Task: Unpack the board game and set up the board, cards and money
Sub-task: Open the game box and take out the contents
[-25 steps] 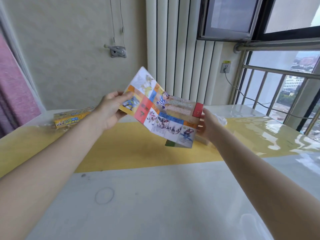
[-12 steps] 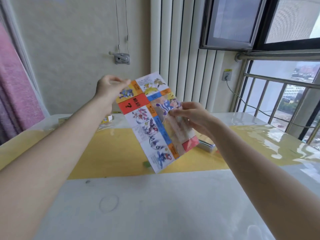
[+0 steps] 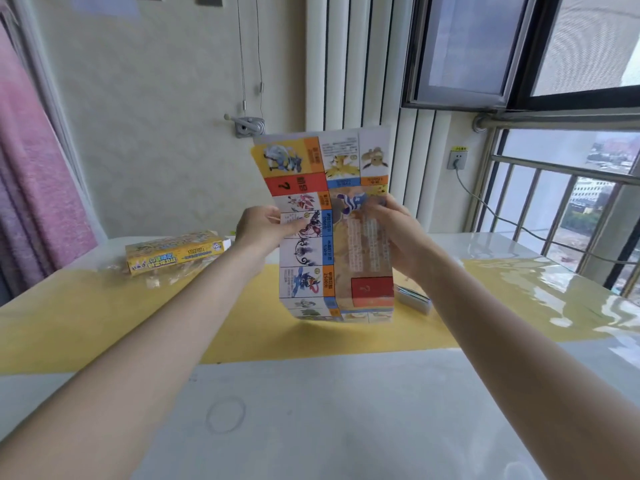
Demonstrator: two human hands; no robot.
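Board (image 3: 329,216) held upright above table (image 3: 311,410), hands (image 3: 263,226) (image 3: 394,230) gripping side edges.

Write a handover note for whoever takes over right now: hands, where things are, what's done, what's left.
Left hand grips the left edge of the folded game board; right hand grips its right side. Board is upright in the air above the table, only partly unfolded.
Game box lies far left on the yellow mat; card stack sits behind the right wrist.
Done: board and cards unboxed.
Left: unfold the board, lay it flat, set out cards; no money in view.
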